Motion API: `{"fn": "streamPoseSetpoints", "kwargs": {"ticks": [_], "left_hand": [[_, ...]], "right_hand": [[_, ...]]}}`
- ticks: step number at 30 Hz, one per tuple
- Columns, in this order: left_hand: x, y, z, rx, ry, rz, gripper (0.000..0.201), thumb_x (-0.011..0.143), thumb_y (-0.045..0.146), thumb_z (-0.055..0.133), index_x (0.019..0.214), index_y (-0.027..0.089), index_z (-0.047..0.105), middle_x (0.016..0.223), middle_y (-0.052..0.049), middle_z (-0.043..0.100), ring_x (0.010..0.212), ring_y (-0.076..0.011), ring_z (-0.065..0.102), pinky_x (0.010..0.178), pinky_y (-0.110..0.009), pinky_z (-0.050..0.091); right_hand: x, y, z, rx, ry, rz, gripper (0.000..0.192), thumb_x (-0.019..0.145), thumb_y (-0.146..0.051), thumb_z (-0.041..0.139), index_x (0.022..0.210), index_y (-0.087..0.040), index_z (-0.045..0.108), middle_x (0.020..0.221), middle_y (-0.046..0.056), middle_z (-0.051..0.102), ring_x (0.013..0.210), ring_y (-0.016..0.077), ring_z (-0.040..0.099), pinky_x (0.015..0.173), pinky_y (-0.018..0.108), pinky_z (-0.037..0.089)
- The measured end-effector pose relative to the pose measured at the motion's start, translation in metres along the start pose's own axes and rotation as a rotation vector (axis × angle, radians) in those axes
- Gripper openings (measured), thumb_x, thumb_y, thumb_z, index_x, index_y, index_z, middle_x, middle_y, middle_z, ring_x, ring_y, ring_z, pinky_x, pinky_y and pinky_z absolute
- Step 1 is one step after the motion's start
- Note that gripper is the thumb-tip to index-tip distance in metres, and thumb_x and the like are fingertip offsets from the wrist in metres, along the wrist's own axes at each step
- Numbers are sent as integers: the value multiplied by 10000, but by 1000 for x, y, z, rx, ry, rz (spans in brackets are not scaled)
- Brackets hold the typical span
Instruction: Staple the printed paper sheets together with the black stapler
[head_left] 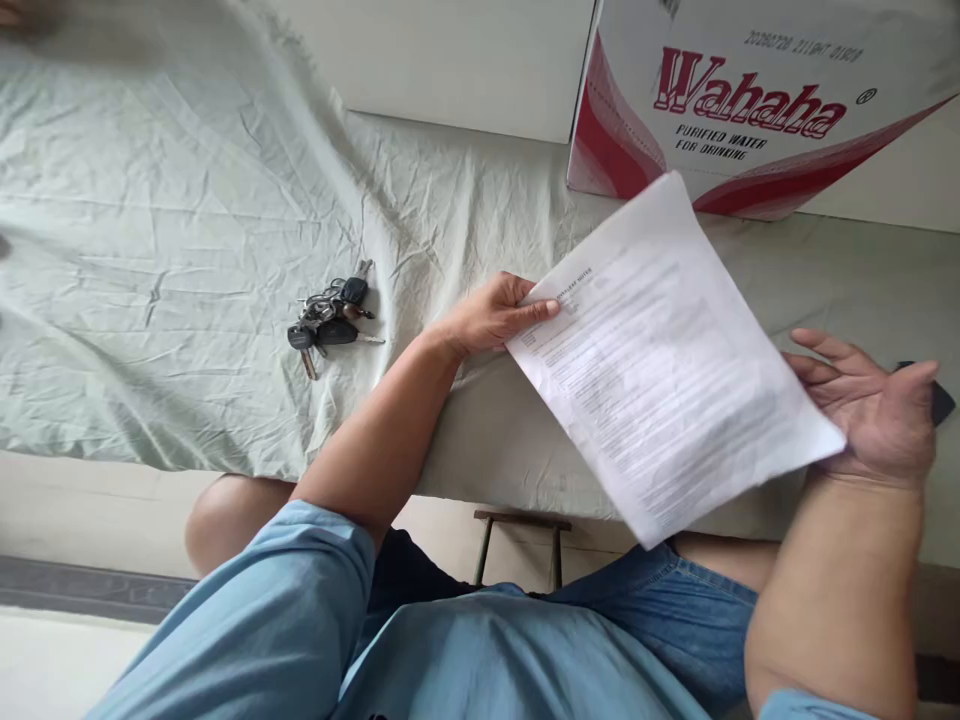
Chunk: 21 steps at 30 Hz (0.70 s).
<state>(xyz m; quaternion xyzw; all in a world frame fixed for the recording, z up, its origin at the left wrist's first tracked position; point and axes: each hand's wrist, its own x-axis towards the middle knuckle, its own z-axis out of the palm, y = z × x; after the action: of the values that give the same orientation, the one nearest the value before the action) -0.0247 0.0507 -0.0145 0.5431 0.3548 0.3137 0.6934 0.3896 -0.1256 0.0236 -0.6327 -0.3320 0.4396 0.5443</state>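
A white printed sheet of paper (pixel 660 370), perhaps several sheets together, is held tilted over the table's front edge. My left hand (pixel 499 312) grips its left corner, thumb on top and fingers underneath. At the right side of the sheet, my right hand (pixel 874 405) is open with its palm up and fingers spread. Part of its fingers lies behind the paper's edge, and I cannot tell whether they touch it. To the left of my left hand, a bunch of keys (pixel 334 315) with black key heads lies on the cloth.
A crumpled pale green cloth (pixel 187 230) covers the table. At the back right stands a white and red Wahaha water carton (pixel 750 110). A small dark object (pixel 943 405) shows beside my right thumb. Below the table edge is a stool or bar (pixel 523 520).
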Motion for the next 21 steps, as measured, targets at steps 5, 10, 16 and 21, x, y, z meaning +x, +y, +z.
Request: {"fn": "streamPoseSetpoints", "kwargs": {"ticks": [5,10,16,21], "left_hand": [[-1,14,12,306,-444,-92,556,833,676,983,676,183,780,616,-41,669,500,-151,573,448,-284,408],[-2,15,24,446,-516,-104,426,897,592,881,760,189,858,697,-73,757,563,-192,676,516,-299,453],[-2,13,26,409,-424,-213,204,818,407,938,844,221,858,696,-25,753,523,-178,644,446,-281,415],[0,12,30,318,-391,-230,160,810,250,909,946,226,828,695,7,765,383,-99,508,405,-264,349]], "right_hand": [[3,4,10,-54,-273,46,788,685,-821,1017,1279,-313,922,1205,161,934,1116,371,906,959,511,754],[-8,23,57,-90,-400,56,540,765,-606,1078,1184,-304,920,1105,83,935,1040,320,902,982,486,755],[-6,30,88,-112,-224,100,413,789,-652,1047,950,-297,909,842,-4,891,849,295,898,830,467,775],[-4,21,64,-212,-279,256,482,665,-627,1111,860,-247,887,762,10,870,649,257,831,675,414,746]]}}
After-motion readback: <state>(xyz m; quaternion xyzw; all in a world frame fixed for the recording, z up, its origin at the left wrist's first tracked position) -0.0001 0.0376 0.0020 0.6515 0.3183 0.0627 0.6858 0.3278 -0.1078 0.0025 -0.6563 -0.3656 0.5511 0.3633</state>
